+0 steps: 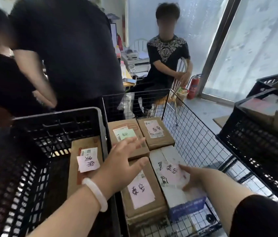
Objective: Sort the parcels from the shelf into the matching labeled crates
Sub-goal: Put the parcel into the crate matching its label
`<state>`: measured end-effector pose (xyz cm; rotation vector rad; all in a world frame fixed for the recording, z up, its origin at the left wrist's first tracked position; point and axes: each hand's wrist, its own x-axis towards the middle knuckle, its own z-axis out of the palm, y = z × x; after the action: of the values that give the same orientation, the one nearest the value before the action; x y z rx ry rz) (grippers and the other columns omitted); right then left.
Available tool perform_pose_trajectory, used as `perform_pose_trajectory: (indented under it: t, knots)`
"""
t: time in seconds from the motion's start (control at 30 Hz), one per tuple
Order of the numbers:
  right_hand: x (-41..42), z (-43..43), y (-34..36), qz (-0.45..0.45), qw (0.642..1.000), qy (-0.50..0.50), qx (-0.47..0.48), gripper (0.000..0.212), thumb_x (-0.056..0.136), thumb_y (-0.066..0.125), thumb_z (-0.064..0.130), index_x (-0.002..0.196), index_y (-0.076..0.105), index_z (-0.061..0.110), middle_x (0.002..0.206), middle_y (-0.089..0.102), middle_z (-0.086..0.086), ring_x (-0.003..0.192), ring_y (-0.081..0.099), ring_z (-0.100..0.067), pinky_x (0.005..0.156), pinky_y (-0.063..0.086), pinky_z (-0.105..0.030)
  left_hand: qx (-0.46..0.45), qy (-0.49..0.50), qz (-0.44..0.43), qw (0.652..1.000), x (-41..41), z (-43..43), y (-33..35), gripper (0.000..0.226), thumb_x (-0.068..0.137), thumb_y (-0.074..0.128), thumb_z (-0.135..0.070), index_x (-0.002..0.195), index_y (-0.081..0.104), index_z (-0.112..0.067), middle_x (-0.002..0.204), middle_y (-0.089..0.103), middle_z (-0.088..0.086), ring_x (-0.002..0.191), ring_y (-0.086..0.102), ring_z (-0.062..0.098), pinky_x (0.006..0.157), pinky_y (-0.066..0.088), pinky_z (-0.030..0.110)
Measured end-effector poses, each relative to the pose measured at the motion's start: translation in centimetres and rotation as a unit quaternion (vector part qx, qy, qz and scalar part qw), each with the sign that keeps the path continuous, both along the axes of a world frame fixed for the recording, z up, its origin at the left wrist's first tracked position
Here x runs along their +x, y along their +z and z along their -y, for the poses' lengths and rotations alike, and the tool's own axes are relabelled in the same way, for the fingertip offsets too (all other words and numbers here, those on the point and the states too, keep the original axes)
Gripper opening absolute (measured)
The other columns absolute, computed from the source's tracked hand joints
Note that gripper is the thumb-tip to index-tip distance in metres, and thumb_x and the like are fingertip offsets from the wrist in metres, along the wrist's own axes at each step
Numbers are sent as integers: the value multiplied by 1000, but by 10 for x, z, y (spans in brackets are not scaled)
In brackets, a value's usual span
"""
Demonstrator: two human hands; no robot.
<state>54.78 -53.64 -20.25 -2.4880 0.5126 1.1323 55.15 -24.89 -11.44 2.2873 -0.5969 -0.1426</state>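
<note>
White parcel (pixel 162 155) lies under the right grip (pixel 192 179).

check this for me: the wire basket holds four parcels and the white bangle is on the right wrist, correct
Wrong wrist. The head view shows the white bangle on the wrist of the left hand; the right hand wears none. The wire basket does hold four parcels.

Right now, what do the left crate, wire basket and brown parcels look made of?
Left crate: seemingly moulded plastic, matte black, slotted lattice walls. Wire basket: thin metal rod grid, dark finish, probably painted or coated. Brown parcels: cardboard by the look, dull brown, creased edges.
</note>
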Motion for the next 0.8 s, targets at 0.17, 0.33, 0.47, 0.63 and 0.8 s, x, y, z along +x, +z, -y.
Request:
perform_pose_trajectory:
  t: [0.17,0.33,0.47,0.63,0.8]
  knots:
    - [0,-9,-14,-41,985,130,-106,117,75,79,41,154,-8,34,160,24,-7,141,31,-35,110,33,-56,24,-17,16,999,5,2,-2,57,94,54,-50,145,28,-53,151,26,-23,136,15,-2,108,15,25]
    - [3,-11,-6,57,984,124,-116,108,75,78,45,155,6,30,162,13,-2,146,20,-32,114,23,-54,40,-38,28,998,8,7,-1,59,94,53,-50,148,29,-49,153,24,-22,134,12,-7,110,12,25]
    - [1,-15,25,154,976,99,-115,102,76,75,53,154,14,31,161,20,1,145,24,-26,115,25,-48,75,-64,52,994,6,15,3,62,94,51,-51,150,26,-46,157,22,-17,144,12,5,117,14,33]
    - [-31,-42,81,295,948,48,-111,92,77,70,59,151,20,37,157,29,6,140,33,-20,112,33,-44,105,-108,102,983,-8,24,5,64,94,47,-55,151,19,-46,159,20,-12,146,12,11,118,9,33]
    - [-118,-82,118,397,905,6,-152,90,82,56,69,153,9,40,161,14,9,147,15,-14,120,16,-36,131,-151,174,964,-33,24,10,67,94,43,-60,152,15,-44,160,19,-11,148,10,13,121,12,41]
